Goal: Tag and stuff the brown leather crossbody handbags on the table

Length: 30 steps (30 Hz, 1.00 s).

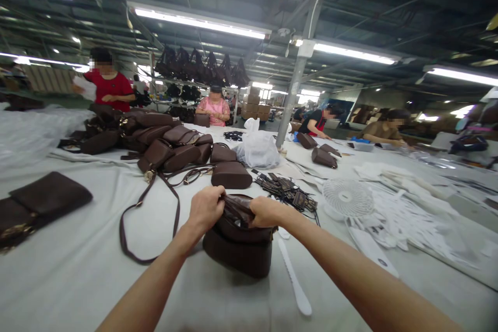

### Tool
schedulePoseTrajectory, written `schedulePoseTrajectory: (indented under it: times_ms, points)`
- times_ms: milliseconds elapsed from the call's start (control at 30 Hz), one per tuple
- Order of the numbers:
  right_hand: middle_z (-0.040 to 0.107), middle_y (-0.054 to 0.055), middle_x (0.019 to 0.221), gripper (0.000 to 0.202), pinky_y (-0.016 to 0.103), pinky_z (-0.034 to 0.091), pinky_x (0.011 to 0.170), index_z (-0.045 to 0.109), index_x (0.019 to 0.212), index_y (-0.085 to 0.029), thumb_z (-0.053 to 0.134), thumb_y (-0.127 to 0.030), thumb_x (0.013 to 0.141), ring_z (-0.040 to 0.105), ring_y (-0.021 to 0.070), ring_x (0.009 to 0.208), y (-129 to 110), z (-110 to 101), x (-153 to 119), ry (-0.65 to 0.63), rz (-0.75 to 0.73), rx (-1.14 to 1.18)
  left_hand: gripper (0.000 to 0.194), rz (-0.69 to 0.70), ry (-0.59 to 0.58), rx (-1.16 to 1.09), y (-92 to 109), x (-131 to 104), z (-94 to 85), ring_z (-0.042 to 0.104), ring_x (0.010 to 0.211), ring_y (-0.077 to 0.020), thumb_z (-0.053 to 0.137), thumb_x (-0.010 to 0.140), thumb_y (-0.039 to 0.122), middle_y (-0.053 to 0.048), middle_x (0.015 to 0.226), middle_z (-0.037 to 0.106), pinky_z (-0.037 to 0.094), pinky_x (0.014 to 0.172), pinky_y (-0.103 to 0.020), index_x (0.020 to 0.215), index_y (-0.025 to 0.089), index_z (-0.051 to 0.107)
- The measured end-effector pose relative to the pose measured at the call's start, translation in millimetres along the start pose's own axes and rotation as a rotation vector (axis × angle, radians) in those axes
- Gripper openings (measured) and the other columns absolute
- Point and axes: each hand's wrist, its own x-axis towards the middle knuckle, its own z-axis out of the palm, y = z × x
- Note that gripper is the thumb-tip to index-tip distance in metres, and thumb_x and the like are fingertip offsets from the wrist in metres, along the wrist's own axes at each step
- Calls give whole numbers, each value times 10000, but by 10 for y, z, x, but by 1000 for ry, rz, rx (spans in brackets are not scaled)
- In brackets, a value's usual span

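Observation:
A dark brown handbag [238, 249] stands on the covered table in front of me, its top open and some lining showing. My left hand [207, 206] pinches the bag's rim on the left side. On the opposite side, my right hand [265, 212] has its fingers closed at the opening's edge; the fingertips are partly hidden inside. Just behind lies another brown bag [232, 175]. A long brown strap [123, 233] loops over the cloth to the left. Right of the bag rests a white plastic strip with a rounded end [296, 282].
Many brown bags [182, 156] are heaped at the back left, and a flat one [54, 194] lies at far left. Dark tags [286, 189], a white fan [347, 198] and white strips [416, 218] lie to the right. A metal post [292, 98] rises beyond; several people work around the table.

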Motion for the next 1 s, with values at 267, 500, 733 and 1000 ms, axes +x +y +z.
schedulePoseTrajectory:
  times_ms: [267,500,733,1000]
  points:
    - [609,-48,640,197,206,338,537,690,851,-188,696,-155,657,530,115,601,179,-338,-222,189,-44,165,108,69,-35,-215,-93,15,38,566,781,-166,513,779,126,-12,848,591,442,707,-276,792,199,592]
    - [688,19,932,355,254,448,714,638,1074,-203,693,-195,723,618,168,866,170,-49,-290,343,-100,337,188,295,127,-244,179,-68,-14,580,923,-231,522,852,179,-67,970,666,468,831,-385,993,198,644]
    - [642,74,1121,575,342,508,764,575,1188,-216,743,-226,639,624,223,947,623,642,-731,325,51,783,158,587,262,-179,493,-402,-60,601,945,-211,488,886,146,-91,1025,648,501,854,-347,951,189,625]
    - [655,24,977,402,279,506,690,644,1097,-226,592,-147,706,605,179,880,532,1026,-632,629,-30,843,158,488,-114,-13,706,-307,178,588,1116,-274,593,846,174,-110,1171,655,476,961,-431,997,188,637]
